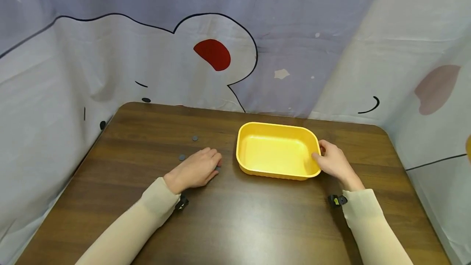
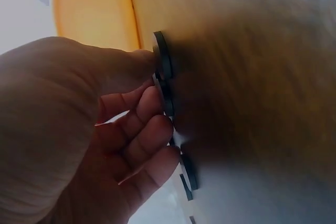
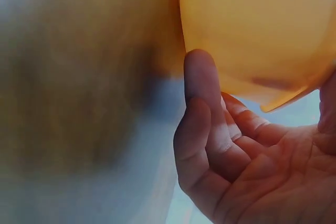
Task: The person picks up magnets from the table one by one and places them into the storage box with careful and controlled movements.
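A yellow rectangular plastic tray (image 1: 277,150) sits on the wooden table, with nothing in it. My right hand (image 1: 334,161) grips its right end, thumb over the rim and fingers along the outer wall. In the right wrist view, fingertips (image 3: 200,69) press against the tray's side. Left of the tray, my left hand (image 1: 196,167) is low over the tabletop, palm down, fingers bent loosely. A small dark disc (image 2: 164,56) lies at its thumb tip, and another disc (image 2: 165,97) is right by the fingertips. One grey disc (image 1: 182,157) lies behind the hand, with another (image 1: 195,138) farther back.
The brown wooden table (image 1: 235,220) carries the tray and discs. A patterned curtain (image 1: 294,44) hangs right behind its back edge and along the sides. Each wrist wears a small black camera, such as the right wrist camera (image 1: 337,200).
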`<state>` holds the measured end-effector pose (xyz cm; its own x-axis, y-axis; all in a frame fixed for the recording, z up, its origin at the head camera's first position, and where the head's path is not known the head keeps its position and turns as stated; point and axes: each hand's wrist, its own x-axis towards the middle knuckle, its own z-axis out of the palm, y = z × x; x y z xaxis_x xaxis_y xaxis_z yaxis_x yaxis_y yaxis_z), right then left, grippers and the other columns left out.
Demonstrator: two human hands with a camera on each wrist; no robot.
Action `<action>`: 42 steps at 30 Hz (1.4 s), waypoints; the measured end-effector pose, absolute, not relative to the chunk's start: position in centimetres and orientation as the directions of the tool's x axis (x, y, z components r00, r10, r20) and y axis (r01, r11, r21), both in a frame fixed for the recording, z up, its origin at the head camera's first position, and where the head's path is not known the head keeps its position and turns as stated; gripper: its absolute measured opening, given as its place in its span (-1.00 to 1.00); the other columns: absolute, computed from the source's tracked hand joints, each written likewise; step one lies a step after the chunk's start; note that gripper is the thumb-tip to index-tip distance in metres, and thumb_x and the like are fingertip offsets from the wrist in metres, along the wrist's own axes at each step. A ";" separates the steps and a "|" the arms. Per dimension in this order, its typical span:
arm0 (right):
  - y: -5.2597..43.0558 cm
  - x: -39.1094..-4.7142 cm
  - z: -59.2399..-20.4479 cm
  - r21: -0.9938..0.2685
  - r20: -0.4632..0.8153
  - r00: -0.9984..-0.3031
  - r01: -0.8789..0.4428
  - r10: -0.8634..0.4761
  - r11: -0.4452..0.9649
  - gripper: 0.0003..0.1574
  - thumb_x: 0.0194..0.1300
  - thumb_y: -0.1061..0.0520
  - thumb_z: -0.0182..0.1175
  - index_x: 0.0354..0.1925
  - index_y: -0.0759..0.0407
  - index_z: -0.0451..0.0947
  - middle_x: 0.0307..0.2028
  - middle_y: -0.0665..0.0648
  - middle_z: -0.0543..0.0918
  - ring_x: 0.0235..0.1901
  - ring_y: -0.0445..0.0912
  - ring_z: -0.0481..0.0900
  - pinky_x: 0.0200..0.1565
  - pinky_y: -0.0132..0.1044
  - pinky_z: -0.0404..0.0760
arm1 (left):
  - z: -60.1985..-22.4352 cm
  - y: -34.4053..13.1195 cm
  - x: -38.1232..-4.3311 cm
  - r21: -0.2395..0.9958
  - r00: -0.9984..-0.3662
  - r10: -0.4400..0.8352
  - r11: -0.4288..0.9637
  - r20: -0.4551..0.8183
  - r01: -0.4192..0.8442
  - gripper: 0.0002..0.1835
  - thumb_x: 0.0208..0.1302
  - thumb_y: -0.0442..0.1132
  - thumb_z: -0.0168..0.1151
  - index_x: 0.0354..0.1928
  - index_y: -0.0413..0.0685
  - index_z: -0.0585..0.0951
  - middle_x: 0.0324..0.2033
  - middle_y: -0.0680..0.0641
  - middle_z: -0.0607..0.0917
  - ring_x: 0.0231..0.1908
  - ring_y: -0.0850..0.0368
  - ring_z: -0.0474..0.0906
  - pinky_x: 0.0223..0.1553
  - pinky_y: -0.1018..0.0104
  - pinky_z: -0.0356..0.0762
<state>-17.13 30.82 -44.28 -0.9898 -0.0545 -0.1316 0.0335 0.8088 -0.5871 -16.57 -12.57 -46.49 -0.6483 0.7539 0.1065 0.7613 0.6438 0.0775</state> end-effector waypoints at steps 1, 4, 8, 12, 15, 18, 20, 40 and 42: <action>30.7 -16.7 -44.3 -0.591 -0.136 -0.989 0.036 -0.056 0.806 -0.45 0.41 0.13 0.11 0.25 0.44 0.43 -0.12 0.36 0.68 -0.38 -0.09 0.66 -0.34 -0.34 0.64 | -46.5 -12.6 -16.6 0.076 -0.648 0.754 0.643 0.106 0.762 -0.83 0.39 -0.19 0.34 -0.15 -0.09 0.58 -0.30 0.00 0.59 -0.25 0.07 0.53 -0.08 0.20 0.57; 30.1 -15.5 -44.3 -0.609 -0.140 -0.988 0.039 -0.059 0.792 -0.49 0.38 0.15 0.12 0.20 0.41 0.45 -0.13 0.35 0.68 -0.40 -0.10 0.66 -0.35 -0.33 0.64 | -46.5 -12.8 -16.5 0.079 -0.646 0.756 0.641 0.111 0.764 -0.84 0.39 -0.20 0.34 -0.17 -0.11 0.57 -0.32 -0.01 0.58 -0.27 0.07 0.51 -0.09 0.19 0.56; 29.3 -14.1 -44.5 -0.626 -0.162 -0.984 0.042 -0.077 0.779 -0.52 0.38 0.17 0.12 0.19 0.38 0.46 -0.07 0.36 0.70 -0.39 -0.11 0.67 -0.33 -0.31 0.65 | -46.6 -12.9 -16.5 0.053 -0.640 0.761 0.638 0.106 0.768 -0.84 0.40 -0.21 0.31 -0.20 -0.11 0.53 -0.35 -0.01 0.54 -0.31 0.08 0.46 -0.13 0.20 0.52; 28.8 -13.2 -44.5 -0.636 -0.200 -0.974 0.047 -0.106 0.770 -0.49 0.40 0.16 0.11 0.24 0.37 0.44 0.04 0.40 0.68 -0.35 -0.11 0.70 -0.30 -0.30 0.67 | -46.8 -13.0 -16.5 0.014 -0.642 0.760 0.644 0.099 0.765 -0.84 0.40 -0.23 0.29 -0.21 -0.12 0.51 -0.38 -0.01 0.51 -0.34 0.09 0.42 -0.16 0.22 0.51; 28.8 -12.9 -44.5 -0.638 -0.206 -0.970 0.031 -0.132 0.769 -0.48 0.39 0.16 0.13 0.24 0.37 0.43 0.05 0.40 0.69 -0.32 -0.11 0.70 -0.29 -0.29 0.67 | -46.6 -13.1 -16.5 -0.001 -0.647 0.755 0.651 0.103 0.759 -0.85 0.41 -0.23 0.27 -0.21 -0.12 0.50 -0.38 -0.02 0.50 -0.35 0.08 0.42 -0.17 0.22 0.52; 29.0 -13.0 -44.6 -0.651 -0.214 -0.964 0.022 -0.155 0.759 -0.45 0.38 0.16 0.16 0.25 0.38 0.42 0.03 0.37 0.70 -0.31 -0.11 0.70 -0.28 -0.30 0.67 | -46.4 -13.1 -16.4 -0.006 -0.653 0.750 0.657 0.105 0.753 -0.87 0.42 -0.24 0.24 -0.20 -0.13 0.50 -0.37 -0.02 0.50 -0.35 0.08 0.42 -0.18 0.21 0.52; 29.3 -13.1 -44.6 -0.659 -0.223 -0.961 0.025 -0.165 0.752 -0.41 0.37 0.14 0.18 0.28 0.39 0.40 0.00 0.34 0.70 -0.30 -0.11 0.70 -0.28 -0.32 0.66 | -46.4 -13.0 -16.4 0.006 -0.656 0.748 0.659 0.103 0.752 -0.87 0.43 -0.24 0.23 -0.19 -0.13 0.50 -0.36 -0.02 0.50 -0.35 0.08 0.42 -0.17 0.21 0.53; 30.0 -13.9 -44.7 -0.642 -0.196 -0.959 -0.033 -0.206 0.766 -0.45 0.35 0.07 0.25 0.19 0.34 0.48 -0.12 0.22 0.72 -0.29 -0.11 0.61 -0.25 -0.32 0.61 | -46.1 -12.8 -17.2 0.081 -0.658 0.734 0.655 0.168 0.752 -0.86 0.38 -0.33 0.27 -0.19 -0.20 0.48 -0.33 -0.08 0.48 -0.46 0.19 0.46 -0.39 0.42 0.59; 30.1 -13.9 -44.7 -0.649 -0.198 -0.957 -0.033 -0.210 0.760 -0.47 0.35 0.07 0.25 0.18 0.33 0.49 -0.15 0.20 0.71 -0.32 -0.10 0.60 -0.27 -0.33 0.60 | -45.8 -12.7 -17.3 0.100 -0.663 0.727 0.657 0.177 0.747 -0.85 0.38 -0.32 0.28 -0.17 -0.18 0.49 -0.32 -0.07 0.49 -0.44 0.19 0.46 -0.35 0.40 0.60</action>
